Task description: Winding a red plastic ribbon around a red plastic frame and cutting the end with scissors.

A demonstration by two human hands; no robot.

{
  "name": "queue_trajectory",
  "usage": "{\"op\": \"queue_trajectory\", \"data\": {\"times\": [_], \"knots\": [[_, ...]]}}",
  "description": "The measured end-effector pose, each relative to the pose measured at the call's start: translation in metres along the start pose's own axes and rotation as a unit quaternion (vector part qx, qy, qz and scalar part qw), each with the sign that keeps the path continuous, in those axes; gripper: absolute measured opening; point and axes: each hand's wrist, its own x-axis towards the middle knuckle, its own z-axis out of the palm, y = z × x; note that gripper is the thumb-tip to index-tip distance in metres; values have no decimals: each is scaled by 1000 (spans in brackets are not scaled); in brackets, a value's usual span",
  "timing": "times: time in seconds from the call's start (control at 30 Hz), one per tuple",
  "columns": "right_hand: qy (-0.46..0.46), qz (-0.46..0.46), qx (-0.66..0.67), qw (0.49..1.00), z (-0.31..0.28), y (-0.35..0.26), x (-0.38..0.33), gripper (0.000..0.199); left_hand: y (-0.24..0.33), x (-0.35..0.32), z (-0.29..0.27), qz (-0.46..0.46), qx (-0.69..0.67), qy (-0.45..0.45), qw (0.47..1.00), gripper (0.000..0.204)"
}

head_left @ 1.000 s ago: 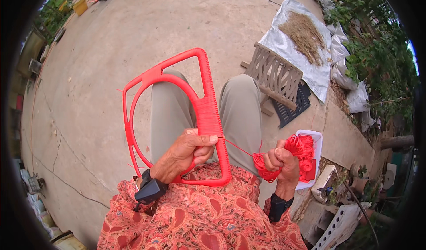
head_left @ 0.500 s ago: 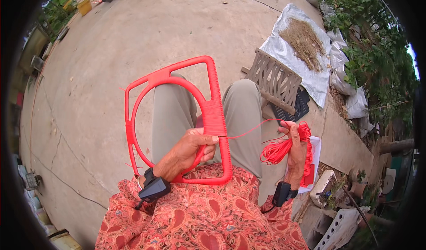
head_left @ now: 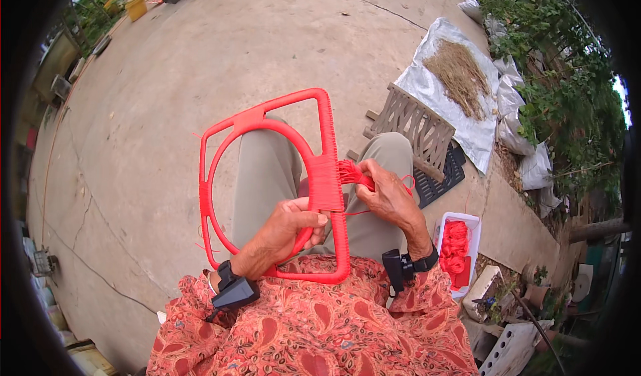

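Observation:
A red cord-wrapped frame, a rounded rectangle with a ring inside, rests across my lap and knees. My left hand grips it where ring and right side meet, thumb pressed just below the broad band of wound cord. Beside that band, my right hand is closed around a bundle of red cord, whose loops reach the frame's right edge. A single strand runs from the frame below the band toward my right hand. Loose cord ends stick out on the frame's left side.
To my right, a white plastic box holds more red cord. Farther out lie a slatted wooden piece, a black plastic grate and a silver sheet bearing dry stalks. Concrete blocks sit at lower right.
My right hand has swung left with the cord bundle, from beside the white box to the frame's right side. The strand has slackened and shortened. My left hand keeps its hold.

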Motion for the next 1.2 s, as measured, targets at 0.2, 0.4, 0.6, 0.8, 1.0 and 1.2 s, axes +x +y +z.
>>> {"op": "queue_trajectory", "data": {"times": [0.2,0.4,0.6,0.8,1.0,1.2], "knots": [[-211,-62,-109,969,-7,2,-13,28,-1,-2,5,18,14,47,999,16],[-288,-59,157,943,2,-2,-17,36,-8,4,8,116,83,72,987,20],[-265,2,277,924,18,2,-27,33,-11,6,-4,0,-80,88,993,15],[-334,5,204,920,28,20,-29,29,-12,6,-7,13,-98,68,993,11],[-188,100,234,949,12,18,-25,22,-14,6,-5,42,-66,53,996,14],[124,123,240,955,-36,11,-1,32,-18,6,-11,57,9,105,993,14]]}}
